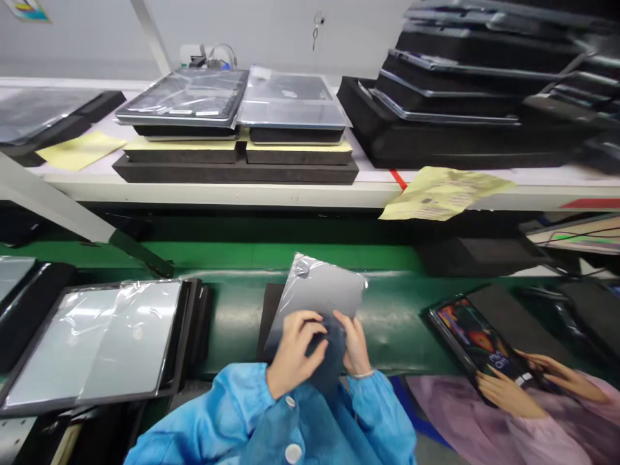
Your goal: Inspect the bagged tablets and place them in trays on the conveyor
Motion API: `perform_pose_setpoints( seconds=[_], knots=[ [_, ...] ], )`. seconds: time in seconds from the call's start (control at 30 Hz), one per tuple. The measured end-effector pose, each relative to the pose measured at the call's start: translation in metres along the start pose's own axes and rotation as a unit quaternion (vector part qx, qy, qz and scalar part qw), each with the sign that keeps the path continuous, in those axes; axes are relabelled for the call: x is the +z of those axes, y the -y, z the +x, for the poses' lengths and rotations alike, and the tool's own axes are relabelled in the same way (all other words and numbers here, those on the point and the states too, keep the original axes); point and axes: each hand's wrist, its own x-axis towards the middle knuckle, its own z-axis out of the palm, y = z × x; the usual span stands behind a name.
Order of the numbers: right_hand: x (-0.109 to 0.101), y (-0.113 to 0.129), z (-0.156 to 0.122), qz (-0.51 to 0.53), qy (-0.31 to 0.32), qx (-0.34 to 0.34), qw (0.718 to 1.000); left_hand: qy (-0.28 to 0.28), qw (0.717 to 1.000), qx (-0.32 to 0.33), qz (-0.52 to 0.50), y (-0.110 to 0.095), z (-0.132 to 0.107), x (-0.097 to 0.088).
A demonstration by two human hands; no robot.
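Holding a flat grey panel in a clear plastic bag [320,294] tilted over the green conveyor belt [232,316], we grip its near end with both hands. Our left hand [294,352] curls its fingers across the front, and our right hand [356,345] pinches the right edge. Left lies a film-covered grey sheet in a black tray [97,339]. At the near right, a co-worker's hands [504,391] hold a black tablet with a colourful screen [477,339].

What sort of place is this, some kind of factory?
Probably an electronics assembly or packing line: a green conveyor belt runs across, black foam trays are stacked on the shelf behind it, and the left hand and right hand hold a bagged tablet.
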Motion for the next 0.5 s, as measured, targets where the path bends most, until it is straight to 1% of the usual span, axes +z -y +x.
perform_pose_setpoints(
  seconds=[0.03, 0.07, 0.1, 0.13, 0.17, 0.2, 0.27, 0.33, 0.4, 0.5],
  knots=[
    [-0.008, 0.012, -0.006, 0.008, -0.005, 0.004, 1.0, -0.076, 0.997, 0.001, 0.023, -0.004, 0.006, -0.015],
    [-0.015, 0.023, -0.012, 0.014, -0.008, 0.009, 1.0, -0.145, 0.989, -0.013, 0.037, -0.006, 0.013, -0.03],
    [-0.021, 0.033, -0.019, 0.019, -0.011, 0.014, 1.0, -0.187, 0.981, -0.033, 0.03, -0.008, 0.021, -0.045],
    [-0.027, 0.041, -0.026, 0.023, -0.013, 0.019, 0.999, -0.203, 0.978, -0.05, 0.003, -0.009, 0.028, -0.057],
    [-0.032, 0.048, -0.033, 0.027, -0.016, 0.023, 0.999, -0.196, 0.978, -0.061, -0.033, -0.011, 0.035, -0.067],
    [-0.036, 0.054, -0.04, 0.03, -0.02, 0.026, 0.999, -0.176, 0.98, -0.064, -0.07, -0.013, 0.041, -0.075],
    [-0.043, 0.062, -0.05, 0.035, -0.026, 0.031, 0.999, -0.129, 0.983, -0.051, -0.116, -0.021, 0.05, -0.083],
    [-0.046, 0.067, -0.056, 0.036, -0.02, 0.037, 0.998, -0.105, 0.987, -0.029, -0.121, -0.03, 0.055, -0.086],
    [-0.045, 0.07, -0.06, 0.041, -0.021, 0.037, 0.998, -0.098, 0.988, -0.015, -0.118, -0.037, 0.058, -0.086],
    [-0.04, 0.075, -0.064, 0.055, -0.044, 0.029, 0.997, -0.092, 0.988, -0.014, -0.119, -0.044, 0.062, -0.088]
  ],
)
